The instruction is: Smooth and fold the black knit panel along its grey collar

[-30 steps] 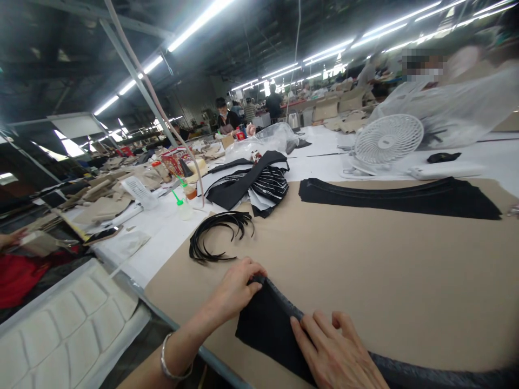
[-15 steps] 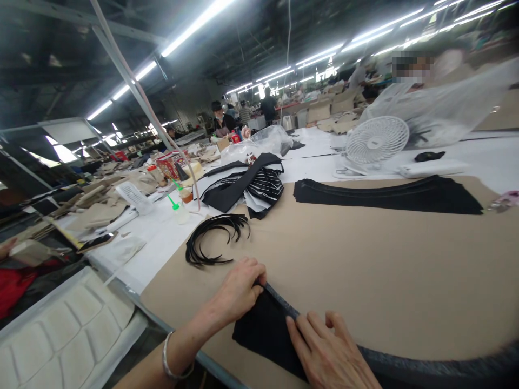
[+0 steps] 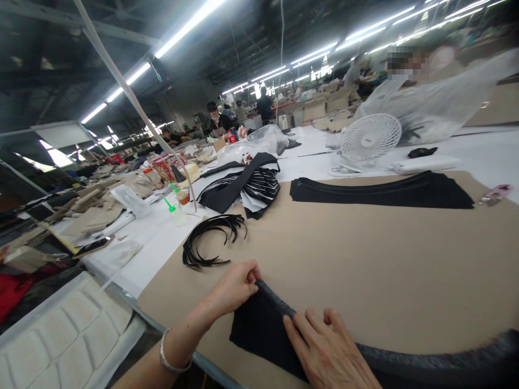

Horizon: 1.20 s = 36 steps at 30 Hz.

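Note:
A long black fabric piece (image 3: 259, 329) lies along the near side of the brown board, curving off to the right. A grey fuzzy strip (image 3: 399, 357) runs along its upper edge. My left hand (image 3: 239, 286), with a silver bangle on its wrist, pinches the piece's upper left corner between thumb and fingers. Flat on the same piece, further right, rests my right hand (image 3: 324, 346), fingers apart and their tips at the strip edge. The underside of the right palm is hidden. Beyond my left hand lies a bundle of thin black strips (image 3: 194, 243).
Brown board (image 3: 365, 259) covers the table. A stack of black curved pieces (image 3: 381, 192), a heap of black and white pieces (image 3: 243, 186), a white fan (image 3: 371, 138) and green-capped bottles (image 3: 174, 210) stand further back. A white quilted panel (image 3: 52, 335) is at left. People work behind.
My left fingers have shifted slightly at the corner, and more of the grey strip shows between my hands. The right hand stays nearly in place. The view has shifted slightly.

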### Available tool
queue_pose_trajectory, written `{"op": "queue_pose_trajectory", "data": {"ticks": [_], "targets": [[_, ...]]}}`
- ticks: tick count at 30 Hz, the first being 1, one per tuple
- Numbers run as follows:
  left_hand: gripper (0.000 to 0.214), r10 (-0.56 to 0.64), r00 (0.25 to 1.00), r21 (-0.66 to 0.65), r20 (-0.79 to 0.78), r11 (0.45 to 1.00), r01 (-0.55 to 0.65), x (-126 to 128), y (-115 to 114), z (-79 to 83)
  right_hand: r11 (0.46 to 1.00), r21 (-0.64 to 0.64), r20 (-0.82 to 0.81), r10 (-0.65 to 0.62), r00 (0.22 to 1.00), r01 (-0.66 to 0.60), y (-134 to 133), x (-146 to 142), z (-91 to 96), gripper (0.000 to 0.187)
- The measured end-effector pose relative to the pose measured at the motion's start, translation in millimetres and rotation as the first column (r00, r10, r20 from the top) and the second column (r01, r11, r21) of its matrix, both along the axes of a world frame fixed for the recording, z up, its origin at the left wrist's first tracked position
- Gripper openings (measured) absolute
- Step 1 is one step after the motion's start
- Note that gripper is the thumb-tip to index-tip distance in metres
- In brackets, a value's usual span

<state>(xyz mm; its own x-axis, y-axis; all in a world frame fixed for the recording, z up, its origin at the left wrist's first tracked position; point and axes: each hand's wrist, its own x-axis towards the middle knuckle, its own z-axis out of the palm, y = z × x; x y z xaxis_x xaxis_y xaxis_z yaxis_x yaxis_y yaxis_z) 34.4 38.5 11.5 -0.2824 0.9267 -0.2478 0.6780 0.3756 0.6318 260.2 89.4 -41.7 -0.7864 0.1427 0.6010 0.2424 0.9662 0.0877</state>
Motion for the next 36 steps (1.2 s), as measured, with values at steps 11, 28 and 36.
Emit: {"op": "queue_pose_trajectory", "data": {"ticks": [11,28,36], "targets": [[0.018,0.147,0.929,-0.086,0.338,0.988,-0.125,5.3,5.9,16.6,0.998,-0.050,-0.069,0.023,0.997,-0.026,2.8,0.5,6.1,0.037],[0.022,0.191,0.981,0.053,-0.035,0.981,-0.189,11.6,4.7,-3.2,0.997,-0.066,-0.067,0.031,0.997,-0.035,6.2,0.9,1.3,0.038],[0.026,0.202,0.968,0.062,-0.146,0.979,-0.195,17.1,3.0,-2.6,0.997,-0.072,-0.090,0.037,0.995,-0.043,8.0,-0.5,-0.7,0.036]]}}
